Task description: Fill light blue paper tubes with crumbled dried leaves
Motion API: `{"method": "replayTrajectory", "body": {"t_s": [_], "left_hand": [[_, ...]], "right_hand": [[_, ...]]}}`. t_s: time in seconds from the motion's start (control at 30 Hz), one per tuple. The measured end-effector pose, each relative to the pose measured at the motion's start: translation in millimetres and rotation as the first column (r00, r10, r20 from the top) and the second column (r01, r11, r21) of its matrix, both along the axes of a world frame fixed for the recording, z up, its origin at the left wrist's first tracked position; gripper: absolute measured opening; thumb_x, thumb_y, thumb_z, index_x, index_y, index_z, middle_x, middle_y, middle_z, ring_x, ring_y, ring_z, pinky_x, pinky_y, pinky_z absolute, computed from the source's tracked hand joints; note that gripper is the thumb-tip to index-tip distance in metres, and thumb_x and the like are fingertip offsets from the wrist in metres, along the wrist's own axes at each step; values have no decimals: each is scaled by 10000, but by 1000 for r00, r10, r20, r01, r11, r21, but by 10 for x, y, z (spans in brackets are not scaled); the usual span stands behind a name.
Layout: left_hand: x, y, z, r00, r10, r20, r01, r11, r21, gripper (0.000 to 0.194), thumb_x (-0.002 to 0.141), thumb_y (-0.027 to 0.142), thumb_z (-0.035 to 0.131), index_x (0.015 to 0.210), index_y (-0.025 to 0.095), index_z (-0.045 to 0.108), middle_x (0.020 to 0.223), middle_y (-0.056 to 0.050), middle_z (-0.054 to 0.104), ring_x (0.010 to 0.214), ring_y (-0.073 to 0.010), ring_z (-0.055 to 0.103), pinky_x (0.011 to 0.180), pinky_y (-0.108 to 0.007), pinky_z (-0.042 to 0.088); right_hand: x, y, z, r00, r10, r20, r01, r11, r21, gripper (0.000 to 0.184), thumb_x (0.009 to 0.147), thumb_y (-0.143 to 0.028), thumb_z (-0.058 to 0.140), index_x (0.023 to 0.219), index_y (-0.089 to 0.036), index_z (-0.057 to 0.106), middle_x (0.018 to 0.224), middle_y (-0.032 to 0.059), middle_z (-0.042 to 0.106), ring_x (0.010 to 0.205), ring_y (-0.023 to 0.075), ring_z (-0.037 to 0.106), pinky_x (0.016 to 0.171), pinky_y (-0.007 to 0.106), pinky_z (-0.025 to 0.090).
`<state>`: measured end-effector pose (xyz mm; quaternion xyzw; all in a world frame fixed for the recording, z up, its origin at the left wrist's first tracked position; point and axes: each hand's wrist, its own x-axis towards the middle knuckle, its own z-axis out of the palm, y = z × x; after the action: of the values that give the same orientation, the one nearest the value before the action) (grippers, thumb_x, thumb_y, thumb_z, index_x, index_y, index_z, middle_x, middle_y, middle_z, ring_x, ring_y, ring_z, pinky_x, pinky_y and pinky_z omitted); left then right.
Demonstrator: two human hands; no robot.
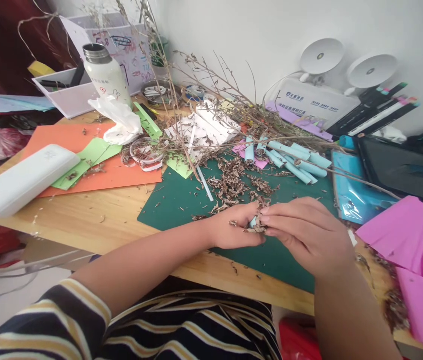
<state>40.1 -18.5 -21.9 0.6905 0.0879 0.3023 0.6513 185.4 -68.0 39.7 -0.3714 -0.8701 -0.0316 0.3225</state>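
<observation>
My left hand (234, 227) and my right hand (307, 235) meet over the green cutting mat (181, 200). Together they pinch a small light-blue paper roll (253, 222) stuffed with dried leaf bits. Both hands have their fingers closed around it. A heap of crumbled dry leaves (237, 187) lies on the mat just beyond the hands. Several finished light-blue paper rolls (294, 160) lie at the mat's far edge, under long dry twigs (234, 110).
Orange paper (121, 175) and green scraps lie at the left, with a white device (19, 182) near the table's edge. A white bottle (106, 75), tissue (121, 120), a tape ring (145, 152), pink paper (417, 250), a blue bag (354, 195) and a dark tablet (402, 170) surround the mat.
</observation>
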Motion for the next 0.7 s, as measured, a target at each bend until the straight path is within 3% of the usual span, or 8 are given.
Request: {"method": "replayTrajectory", "body": {"t_s": [0.37,0.57,0.7], "left_hand": [[-5,18,-4,999,-30,-25,29,998,-48,176,648,135,520,745,157,375,617,54,340,577,-75,334,542,-198,318],[-13,15,15,997,-26,-70,25,1000,-15,202,624,88,488,778,160,379,621,54,339,586,-75,339,545,-191,305],[-20,14,45,997,-35,-63,34,999,-6,171,629,111,486,736,166,365,609,56,337,572,-74,333,534,-191,296]], "right_hand": [[-40,-72,-121,987,-134,88,114,973,202,91,769,-263,496,766,-191,552,794,64,598,707,188,475,633,357,402],[-40,-95,-152,997,-78,-12,79,994,79,111,749,-210,453,833,-204,525,884,74,539,793,212,483,689,386,406],[-18,-65,-192,962,-54,-269,44,998,-43,314,709,-188,499,1018,-239,473,917,65,534,819,211,508,696,384,425]]}}
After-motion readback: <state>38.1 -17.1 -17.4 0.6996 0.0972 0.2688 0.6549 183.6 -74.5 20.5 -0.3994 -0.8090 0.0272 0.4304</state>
